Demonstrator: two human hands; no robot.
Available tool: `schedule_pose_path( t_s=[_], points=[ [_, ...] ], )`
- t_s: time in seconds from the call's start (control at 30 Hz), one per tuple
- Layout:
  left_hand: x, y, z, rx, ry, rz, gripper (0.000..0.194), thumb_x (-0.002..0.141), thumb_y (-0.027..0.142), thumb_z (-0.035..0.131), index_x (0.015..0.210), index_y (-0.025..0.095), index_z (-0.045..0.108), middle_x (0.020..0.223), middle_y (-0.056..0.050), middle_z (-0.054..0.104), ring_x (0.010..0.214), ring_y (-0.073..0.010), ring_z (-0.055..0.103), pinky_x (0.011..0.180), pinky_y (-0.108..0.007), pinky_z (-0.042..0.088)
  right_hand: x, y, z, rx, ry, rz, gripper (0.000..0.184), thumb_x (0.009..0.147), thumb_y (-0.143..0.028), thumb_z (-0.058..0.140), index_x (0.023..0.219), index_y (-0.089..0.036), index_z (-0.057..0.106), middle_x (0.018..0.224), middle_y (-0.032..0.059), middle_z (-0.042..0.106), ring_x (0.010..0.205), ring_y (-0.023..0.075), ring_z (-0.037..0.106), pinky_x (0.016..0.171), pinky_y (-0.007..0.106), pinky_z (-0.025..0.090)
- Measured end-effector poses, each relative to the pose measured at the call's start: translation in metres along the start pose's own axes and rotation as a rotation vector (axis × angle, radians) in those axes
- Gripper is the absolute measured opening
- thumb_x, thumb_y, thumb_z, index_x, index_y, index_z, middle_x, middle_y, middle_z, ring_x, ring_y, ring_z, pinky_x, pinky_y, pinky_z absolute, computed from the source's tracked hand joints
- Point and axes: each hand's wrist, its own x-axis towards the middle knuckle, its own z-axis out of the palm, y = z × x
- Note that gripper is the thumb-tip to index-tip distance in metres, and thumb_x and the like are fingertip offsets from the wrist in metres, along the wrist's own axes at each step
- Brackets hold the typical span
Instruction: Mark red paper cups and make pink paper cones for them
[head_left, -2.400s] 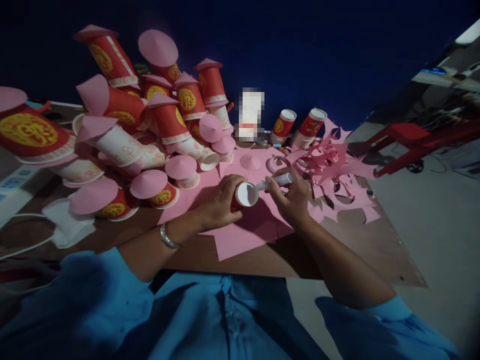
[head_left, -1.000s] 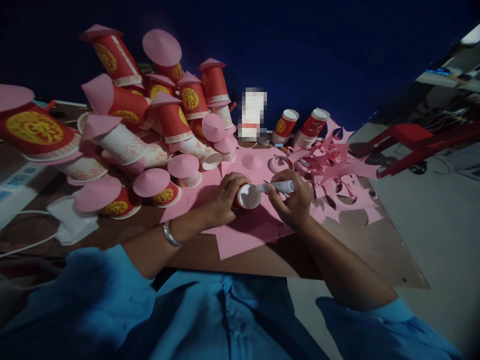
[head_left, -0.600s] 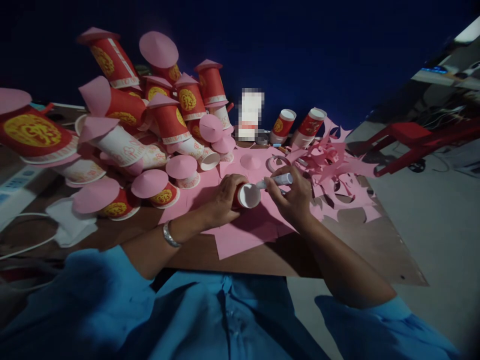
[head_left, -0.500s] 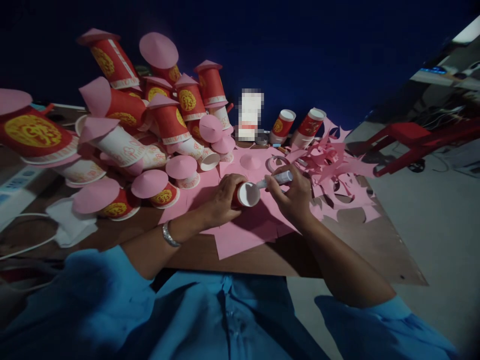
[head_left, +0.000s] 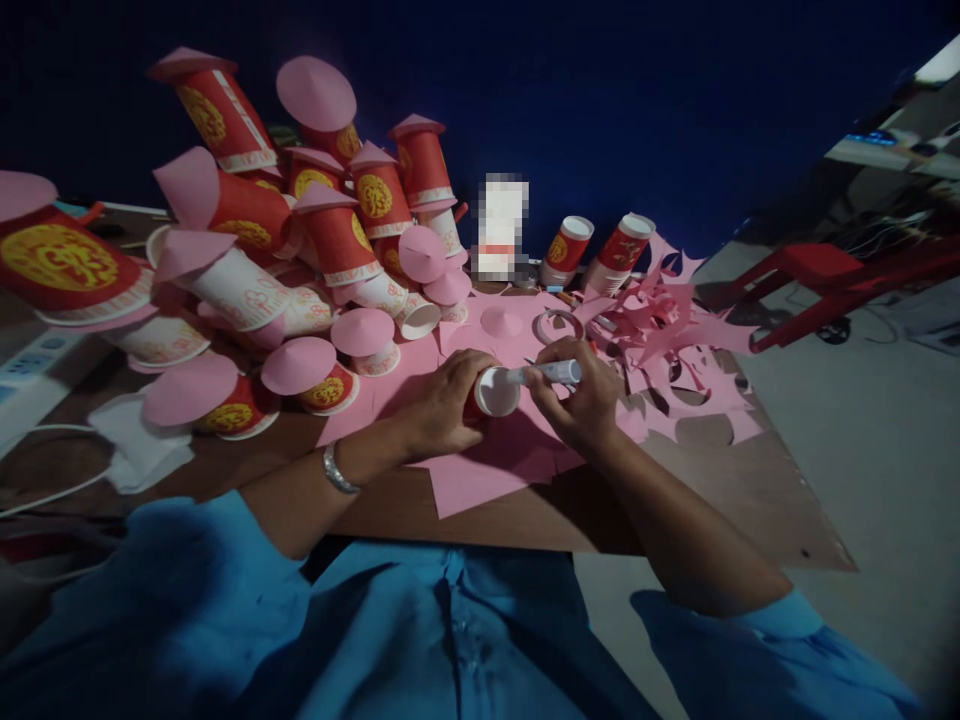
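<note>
Cup (head_left: 496, 391), frame centre, mouth showing; left hand (head_left: 450, 402) curled round its left side. Marker (head_left: 561, 372), just right, near-level, tip leftward at the rim, contact unclear; right hand (head_left: 583, 398) gripping it.

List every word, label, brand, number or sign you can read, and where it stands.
None can be read.
Red cups: yellow emblems, perhaps characters, unclear.
White cups: red marks, too blurred.
Tube in the right hand: any print too small.
Held cup: no text visible.
White block behind: pixelated.
</note>
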Motion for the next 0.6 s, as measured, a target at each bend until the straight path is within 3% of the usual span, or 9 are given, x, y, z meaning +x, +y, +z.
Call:
schedule_pose_path(
  t_s=[0.27,0.43,0.6],
  points=[
    [-0.0013,-0.0019,0.0033,0.035,-0.006,0.018,0.079,0.067,0.009,0.071,0.137,0.027,0.038,0.136,-0.011,0.057,0.129,-0.0334,0.059,0.108,-0.057,0.054,0.0010,0.0047,0.0009,-0.109,0.037,-0.022,0.013,0.093,-0.027,0.066,0.089,-0.026,0.054,0.077,-0.0007,0.066,0.064,0.0165,0.061,0.060,0.031,0.048],
    [-0.0013,-0.0020,0.0030,0.047,-0.013,0.025,0.075,0.072,0.013,0.072,0.137,0.028,0.037,0.134,-0.010,0.057,0.129,-0.0326,0.059,0.108,-0.056,0.054,0.0010,0.0096,0.0038,-0.098,-0.003,0.036,0.012,0.093,-0.027,0.065,0.087,-0.026,0.054,0.075,-0.0010,0.066,0.063,0.0169,0.062,0.061,0.032,0.049],
    [0.0000,-0.0056,0.0042,0.014,0.016,0.051,0.077,0.070,0.011,0.074,0.136,0.028,0.039,0.132,-0.010,0.058,0.126,-0.0314,0.059,0.108,-0.055,0.054,0.0004,0.0037,0.0007,-0.036,0.037,0.047,0.012,0.097,-0.030,0.064,0.090,-0.026,0.055,0.073,-0.0022,0.065,0.061,0.0172,0.062,0.059,0.033,0.049]
  ],
)
